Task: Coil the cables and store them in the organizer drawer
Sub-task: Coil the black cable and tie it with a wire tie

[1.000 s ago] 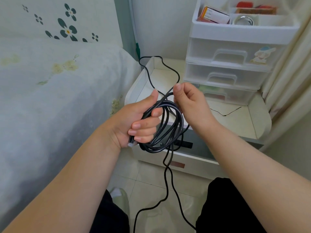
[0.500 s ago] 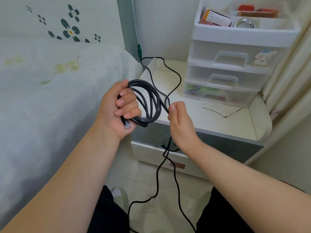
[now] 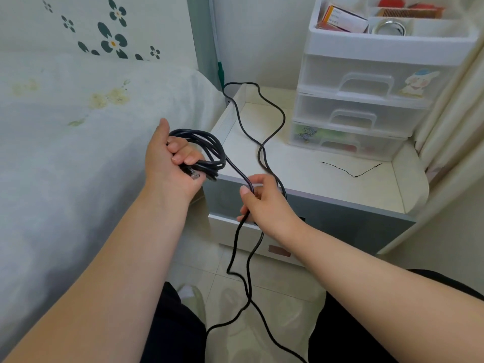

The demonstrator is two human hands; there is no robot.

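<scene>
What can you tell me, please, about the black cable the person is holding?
The black cable is thin, round and rubbery-looking, ending in a clear network-style plug by the left palm. Several loops are gathered in the left hand, whose fingers curl round the bundle. From there a strand runs to the right hand, which pinches it. The loose rest snakes over the white bedside cabinet, up to its back left corner, and hangs down to the tiled floor.
</scene>
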